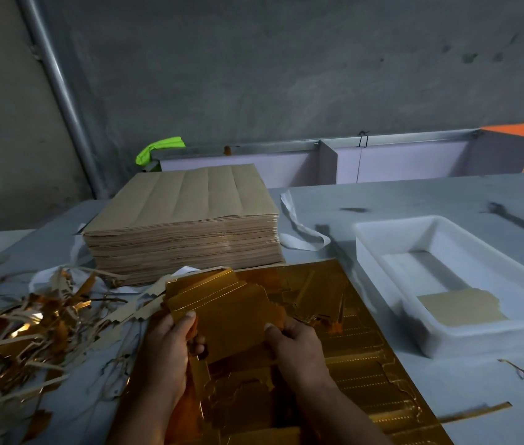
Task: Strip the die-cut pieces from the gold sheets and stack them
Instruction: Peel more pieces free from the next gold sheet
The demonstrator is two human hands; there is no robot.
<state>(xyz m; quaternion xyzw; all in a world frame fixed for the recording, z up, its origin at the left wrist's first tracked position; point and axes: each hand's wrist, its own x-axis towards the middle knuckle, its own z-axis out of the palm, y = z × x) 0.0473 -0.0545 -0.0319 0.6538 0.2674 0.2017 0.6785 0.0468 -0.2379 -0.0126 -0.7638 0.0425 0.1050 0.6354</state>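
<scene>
A gold die-cut sheet (360, 358) lies flat on the grey table in front of me, its cut outlines and dotted score lines visible. Above its left part I hold a small bundle of stripped gold pieces (231, 313). My left hand (167, 348) grips the bundle's left edge with the thumb on top. My right hand (299, 345) pinches its lower right edge. A tall stack of brown-backed sheets (183, 220) stands behind. One stripped piece (461, 306) lies brown side up inside the white plastic tray (379, 252) on the right.
A heap of gold and brown waste strips (26, 326) covers the table at the left. White strapping bands (299, 226) lie beside the brown stack. A loose gold strip (475, 412) lies near the front right. A grey wall rises behind the table.
</scene>
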